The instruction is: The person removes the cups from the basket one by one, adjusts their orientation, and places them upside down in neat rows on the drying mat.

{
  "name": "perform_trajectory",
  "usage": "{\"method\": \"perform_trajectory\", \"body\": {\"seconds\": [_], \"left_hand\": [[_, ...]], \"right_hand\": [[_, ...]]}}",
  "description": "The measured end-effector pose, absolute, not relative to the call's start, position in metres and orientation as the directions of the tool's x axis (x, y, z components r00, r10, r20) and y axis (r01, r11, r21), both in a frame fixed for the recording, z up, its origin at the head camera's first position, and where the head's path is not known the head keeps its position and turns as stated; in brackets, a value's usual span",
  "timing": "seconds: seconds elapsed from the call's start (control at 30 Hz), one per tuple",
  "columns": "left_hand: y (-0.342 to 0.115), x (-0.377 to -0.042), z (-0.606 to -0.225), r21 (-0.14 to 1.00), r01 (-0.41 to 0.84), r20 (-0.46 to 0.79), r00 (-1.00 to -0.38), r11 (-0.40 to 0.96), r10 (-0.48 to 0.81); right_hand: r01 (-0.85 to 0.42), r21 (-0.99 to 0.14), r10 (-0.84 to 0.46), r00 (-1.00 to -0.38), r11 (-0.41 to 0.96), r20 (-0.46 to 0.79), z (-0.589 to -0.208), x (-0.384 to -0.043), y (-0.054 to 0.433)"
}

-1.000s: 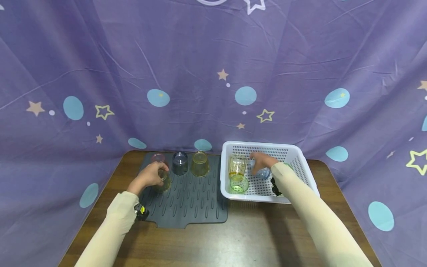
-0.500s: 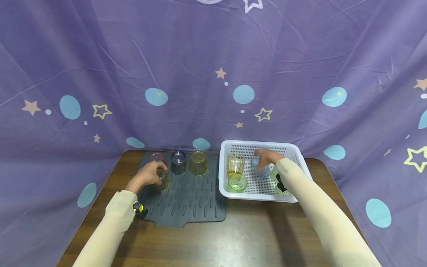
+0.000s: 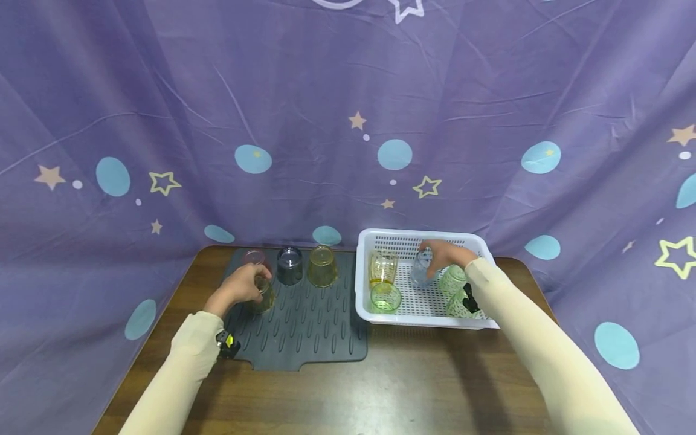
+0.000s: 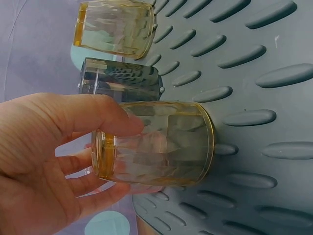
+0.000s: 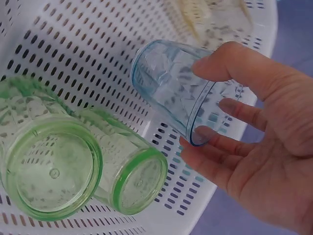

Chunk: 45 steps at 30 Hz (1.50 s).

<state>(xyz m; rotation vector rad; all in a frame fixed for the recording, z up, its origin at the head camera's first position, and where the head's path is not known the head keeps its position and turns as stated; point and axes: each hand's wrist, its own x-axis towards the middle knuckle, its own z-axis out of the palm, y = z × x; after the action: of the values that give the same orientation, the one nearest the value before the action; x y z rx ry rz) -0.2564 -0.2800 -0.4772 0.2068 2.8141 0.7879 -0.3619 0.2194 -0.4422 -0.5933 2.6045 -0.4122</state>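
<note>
Near the left end of the dark grey drying mat (image 3: 304,329), my left hand (image 3: 241,285) grips an upside-down pale yellow glass (image 4: 161,147) around its base. The glass's rim is at the mat's surface. Inside the white perforated basket (image 3: 424,323), my right hand (image 3: 447,257) holds a light blue glass (image 5: 166,83) near its base, thumb on one side and fingers on the other. Two green glasses (image 5: 54,171) lie beside that hand, their bases showing in the right wrist view. A yellow-bottomed clear glass (image 3: 383,266) and another green glass (image 3: 386,298) stand at the basket's left side.
Along the mat's back edge stand a pinkish glass (image 3: 254,257), a dark grey-blue glass (image 3: 290,266) and a yellow glass (image 3: 322,266), upside down. A purple curtain (image 3: 304,121) hangs behind the wooden table (image 3: 348,399). The basket's walls rise around the right hand.
My right hand has shifted slightly right and has taken hold of the blue glass, which shows more plainly now. The left hand stays on the yellow glass.
</note>
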Motion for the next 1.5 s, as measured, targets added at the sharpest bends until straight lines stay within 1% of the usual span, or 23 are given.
{"method": "perform_trajectory", "body": {"seconds": [0.1,0.2,0.4,0.63,0.77,0.87,1.0,1.13,1.27,1.37,1.5], "left_hand": [[-0.28,-0.256,-0.477,0.519,0.084,-0.159,-0.968,0.85,0.193],[-0.279,-0.256,-0.477,0.514,0.094,-0.152,-0.968,0.852,0.199],[-0.278,-0.257,-0.478,0.531,0.088,-0.158,-0.967,0.843,0.2],[-0.279,-0.256,-0.48,0.56,0.095,-0.142,-0.968,0.823,0.208],[-0.278,-0.257,-0.479,0.559,0.116,-0.117,-0.969,0.821,0.216],[-0.276,-0.258,-0.477,0.566,0.131,-0.084,-0.973,0.814,0.215],[-0.27,-0.26,-0.47,0.561,0.176,-0.015,-0.975,0.809,0.223],[-0.262,-0.26,-0.46,0.549,0.205,0.034,-0.974,0.811,0.224],[-0.25,-0.259,-0.448,0.587,0.213,0.061,-0.974,0.781,0.219],[-0.24,-0.257,-0.44,0.633,0.216,0.086,-0.974,0.743,0.21],[-0.226,-0.258,-0.43,0.691,0.223,0.118,-0.973,0.688,0.197]], "right_hand": [[-0.306,-0.451,-0.471,-0.822,0.838,-0.318,-0.44,-0.361,0.229],[-0.243,-0.535,-0.455,-0.836,0.809,-0.307,-0.436,-0.358,0.238],[-0.181,-0.7,-0.463,-0.854,0.691,-0.236,-0.424,-0.348,0.255],[-0.138,-0.867,-0.47,-0.875,0.478,-0.119,-0.41,-0.342,0.268],[-0.062,-0.928,-0.415,-0.904,0.366,-0.103,-0.405,-0.339,0.269],[-0.01,-0.969,-0.389,-0.917,0.247,-0.09,-0.403,-0.336,0.268],[0.052,-0.998,-0.397,-0.916,0.031,-0.06,-0.399,-0.33,0.263],[0.092,-0.985,-0.425,-0.905,-0.143,-0.023,-0.392,-0.325,0.256],[0.123,-0.962,-0.444,-0.896,-0.243,-0.003,-0.384,-0.321,0.247],[0.153,-0.942,-0.447,-0.895,-0.299,-0.003,-0.38,-0.318,0.239],[0.177,-0.908,-0.474,-0.88,-0.381,0.027,-0.378,-0.315,0.231]]}}
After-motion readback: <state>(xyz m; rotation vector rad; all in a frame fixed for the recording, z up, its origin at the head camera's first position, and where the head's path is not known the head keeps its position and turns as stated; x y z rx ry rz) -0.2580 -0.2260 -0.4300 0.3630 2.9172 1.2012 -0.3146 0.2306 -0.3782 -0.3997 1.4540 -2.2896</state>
